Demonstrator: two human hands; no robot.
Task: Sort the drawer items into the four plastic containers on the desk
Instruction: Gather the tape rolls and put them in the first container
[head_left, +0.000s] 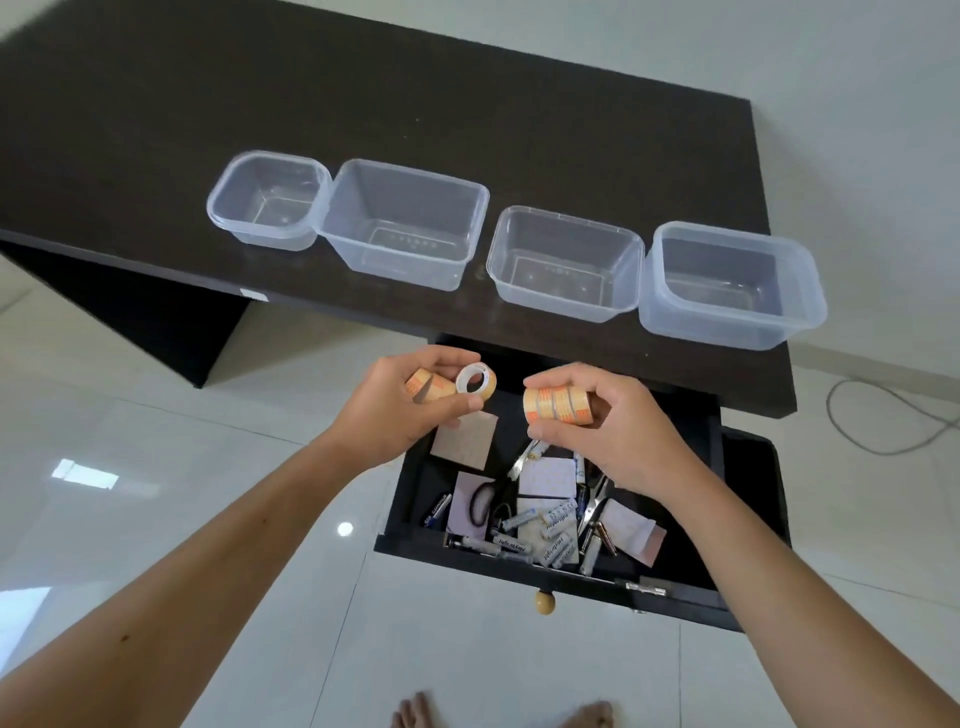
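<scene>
White floor tiles surround a dark desk (156, 130) where four clear containers (405, 223) wait empty. Above the open drawer (519, 574), left hand (395, 410) and right hand (608, 421) curl fingers around small tape rolls (558, 405), apparently gathering like items for one container.

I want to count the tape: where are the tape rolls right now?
In the head view, both hands hold tape rolls above the open drawer: a few in the left hand, a stack in the right hand, just below the desk edge.
</scene>
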